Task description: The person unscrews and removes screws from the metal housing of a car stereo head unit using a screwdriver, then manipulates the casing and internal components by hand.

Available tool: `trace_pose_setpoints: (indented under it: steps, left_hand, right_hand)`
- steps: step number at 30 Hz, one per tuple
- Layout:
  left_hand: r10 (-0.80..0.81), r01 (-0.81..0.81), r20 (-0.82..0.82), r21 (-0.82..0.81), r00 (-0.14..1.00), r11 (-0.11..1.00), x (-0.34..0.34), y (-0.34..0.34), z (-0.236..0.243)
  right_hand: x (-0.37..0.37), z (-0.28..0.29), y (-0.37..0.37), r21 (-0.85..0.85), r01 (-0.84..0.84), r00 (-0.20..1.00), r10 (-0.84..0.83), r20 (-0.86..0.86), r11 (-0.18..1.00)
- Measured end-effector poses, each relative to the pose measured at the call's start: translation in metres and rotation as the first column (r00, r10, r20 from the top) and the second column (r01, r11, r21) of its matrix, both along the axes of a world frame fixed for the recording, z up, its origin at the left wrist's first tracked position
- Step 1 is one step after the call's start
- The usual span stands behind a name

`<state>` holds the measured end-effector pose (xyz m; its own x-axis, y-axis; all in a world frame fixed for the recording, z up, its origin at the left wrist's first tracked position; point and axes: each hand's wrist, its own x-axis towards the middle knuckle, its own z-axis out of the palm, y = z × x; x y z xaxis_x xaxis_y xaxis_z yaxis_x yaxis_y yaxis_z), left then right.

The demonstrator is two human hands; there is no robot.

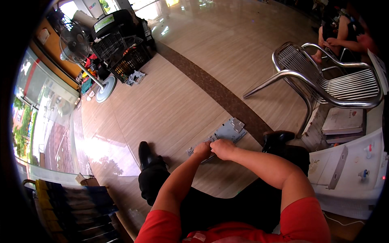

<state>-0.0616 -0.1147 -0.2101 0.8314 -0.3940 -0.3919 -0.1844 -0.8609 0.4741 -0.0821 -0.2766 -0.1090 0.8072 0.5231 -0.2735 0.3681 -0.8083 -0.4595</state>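
Observation:
A long, flat, grey metal panel (227,130) with cut-outs and raised parts lies aslant on the floor between my feet. My left hand (202,150) is closed over its near edge, left of the middle. Right beside it, my right hand (222,149) is closed too, and the fingertips of both meet. Whatever the fingers pinch is hidden behind them. Part of the panel shows past the left hand, and a larger part reaches out beyond the right one.
My black shoes (146,155) flank the panel. A metal armchair (324,81) stands at the right, near a seated person (343,38). White washing machine (348,174) parts or a similar white appliance stand close right. Far left are a standing fan (106,89) and a black crate (130,64).

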Motion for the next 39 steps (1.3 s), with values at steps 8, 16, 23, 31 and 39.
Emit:
trace_pose_setpoints:
  steps: [8,16,23,31,39]
  left_hand:
    - [0.009,-0.009,-0.012,-0.027,1.000,1.000,-0.001,0.003,0.005]
    - [-0.015,0.015,0.008,-0.020,1.000,1.000,0.000,0.002,0.006]
    - [-0.032,0.033,0.016,-0.026,0.999,0.999,0.001,0.003,0.005]
    - [-0.013,0.013,0.002,0.021,1.000,1.000,0.001,0.003,-0.002]
    - [-0.015,0.015,0.003,0.028,1.000,1.000,0.002,0.002,-0.004]
  right_hand:
    - [-0.004,-0.011,0.000,0.103,-0.079,0.996,0.075,0.040,0.992]
    - [-0.003,-0.020,-0.002,0.157,-0.043,0.999,0.040,0.027,0.987]
    - [-0.003,-0.016,-0.001,0.160,-0.037,0.999,0.035,0.016,0.986]
    - [-0.006,-0.011,-0.002,0.125,-0.050,0.999,0.048,0.013,0.991]
    - [-0.006,-0.012,-0.004,0.120,-0.039,0.999,0.038,0.014,0.992]
